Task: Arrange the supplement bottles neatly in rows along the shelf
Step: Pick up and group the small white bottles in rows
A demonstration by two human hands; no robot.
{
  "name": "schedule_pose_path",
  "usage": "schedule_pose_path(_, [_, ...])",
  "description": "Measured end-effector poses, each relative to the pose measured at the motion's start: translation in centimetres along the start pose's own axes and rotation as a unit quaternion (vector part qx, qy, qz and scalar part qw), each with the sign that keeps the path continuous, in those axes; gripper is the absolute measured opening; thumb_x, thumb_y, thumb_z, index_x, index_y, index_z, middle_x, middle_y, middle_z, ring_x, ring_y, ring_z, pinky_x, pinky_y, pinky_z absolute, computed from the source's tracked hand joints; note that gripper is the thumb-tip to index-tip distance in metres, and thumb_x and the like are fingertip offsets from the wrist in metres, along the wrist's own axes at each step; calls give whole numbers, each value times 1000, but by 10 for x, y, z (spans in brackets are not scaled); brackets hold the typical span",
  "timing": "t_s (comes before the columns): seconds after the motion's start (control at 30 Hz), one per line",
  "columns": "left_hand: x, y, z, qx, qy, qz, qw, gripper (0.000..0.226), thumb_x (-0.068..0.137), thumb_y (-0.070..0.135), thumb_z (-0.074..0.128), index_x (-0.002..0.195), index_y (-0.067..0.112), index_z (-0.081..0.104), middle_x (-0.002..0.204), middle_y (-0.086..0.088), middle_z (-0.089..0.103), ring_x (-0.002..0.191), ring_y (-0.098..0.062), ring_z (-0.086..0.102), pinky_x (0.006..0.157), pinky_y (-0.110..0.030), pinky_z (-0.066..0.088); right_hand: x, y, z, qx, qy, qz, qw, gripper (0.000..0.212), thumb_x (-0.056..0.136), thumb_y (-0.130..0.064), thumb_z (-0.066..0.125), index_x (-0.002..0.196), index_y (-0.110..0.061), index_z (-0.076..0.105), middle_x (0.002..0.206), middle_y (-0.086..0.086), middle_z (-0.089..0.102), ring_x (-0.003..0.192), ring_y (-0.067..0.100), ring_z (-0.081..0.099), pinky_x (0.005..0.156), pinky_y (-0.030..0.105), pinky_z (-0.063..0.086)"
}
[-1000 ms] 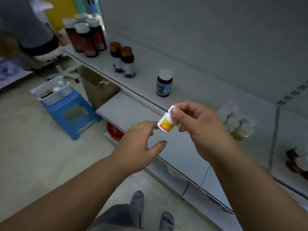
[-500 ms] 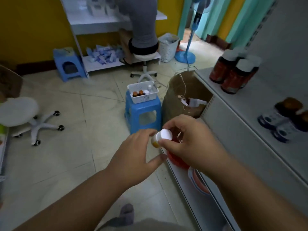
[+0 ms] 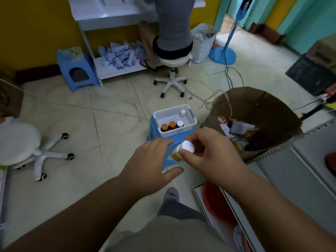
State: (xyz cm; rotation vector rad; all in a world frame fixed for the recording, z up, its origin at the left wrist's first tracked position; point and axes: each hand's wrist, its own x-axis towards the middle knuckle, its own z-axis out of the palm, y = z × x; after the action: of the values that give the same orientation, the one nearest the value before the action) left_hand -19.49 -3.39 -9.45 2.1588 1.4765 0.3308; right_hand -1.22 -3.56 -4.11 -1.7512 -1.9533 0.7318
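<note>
My right hand point(image 3: 212, 157) pinches a small white-capped bottle with a yellow-orange label point(image 3: 183, 150) by its cap end. My left hand point(image 3: 151, 164) is open beside it, fingers spread, its fingertips close to the bottle's lower part. Just beyond, a white perforated basket point(image 3: 190, 122) sits on a blue stool point(image 3: 172, 142) and holds two orange-capped bottles point(image 3: 168, 126), a white-capped one point(image 3: 180, 124) and another small white one point(image 3: 183, 112). The grey shelf point(image 3: 300, 171) is at the right edge; none of its bottles show.
An open brown cardboard box point(image 3: 254, 113) of clutter stands between stool and shelf. A person sits on a white rolling stool point(image 3: 172, 70) ahead. Another white swivel stool point(image 3: 21, 142) is at left. Cables cross the tiled floor. Red plates point(image 3: 216, 202) lie on the lower shelf.
My view swung left from the shelf to the floor and basket. Both hands stayed together with the small bottle, now tipped cap-up in my right hand.
</note>
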Motion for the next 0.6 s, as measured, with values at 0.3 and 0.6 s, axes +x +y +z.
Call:
schedule_pose_path(0.3, [192, -84, -36, 13, -63, 60, 996, 76, 77, 73, 50, 131, 19, 54, 119, 4, 64, 104, -13, 60, 89, -23, 40, 193, 24, 3, -7, 5, 74, 997, 21, 78, -39, 72, 92, -26, 63, 84, -16, 56, 80, -2, 55, 66, 20, 47])
schedule_pose_path(0.6, [411, -187, -7, 86, -224, 216, 946, 70, 78, 68, 51, 127, 17, 56, 112, -3, 64, 96, -24, 62, 81, -42, 52, 335, 105, 108, 19, 141, 318, 937, 27, 80, -27, 72, 105, -18, 65, 96, -6, 56, 79, 6, 51, 64, 10, 33])
